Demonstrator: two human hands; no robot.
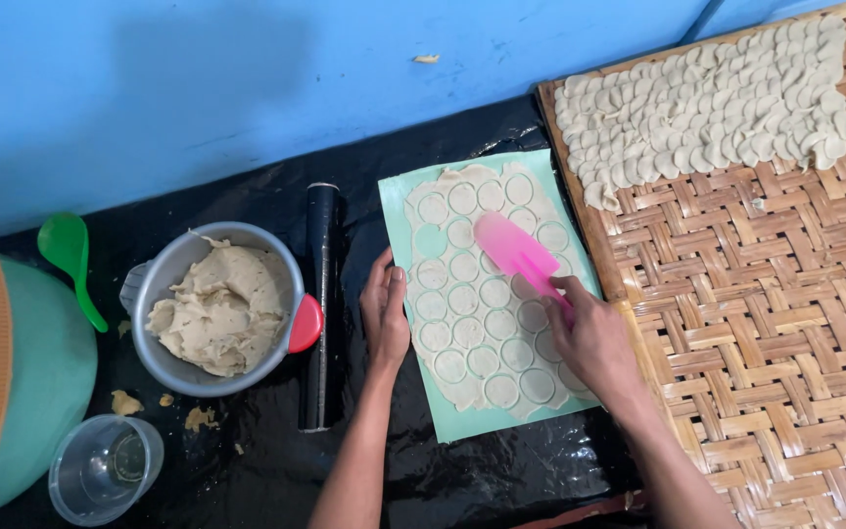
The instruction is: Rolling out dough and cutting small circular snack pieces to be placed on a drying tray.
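Black plastic sheeting under a blue wall, dough work in hand.
Left hand [385, 312] lies flat, holding nothing, steadying the green mat [399, 196]; right hand [589, 333] is closed on the pink scraper [516, 253], blade ahead of the grip on the cut dough sheet [482, 304]. Best kept shallow, sliding under each round.

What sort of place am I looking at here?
Likely a home or small-scale snack-making spot on the floor: rolled dough cut into circles on a green mat, a bowl of dough, and a woven tray holding shaped pieces.
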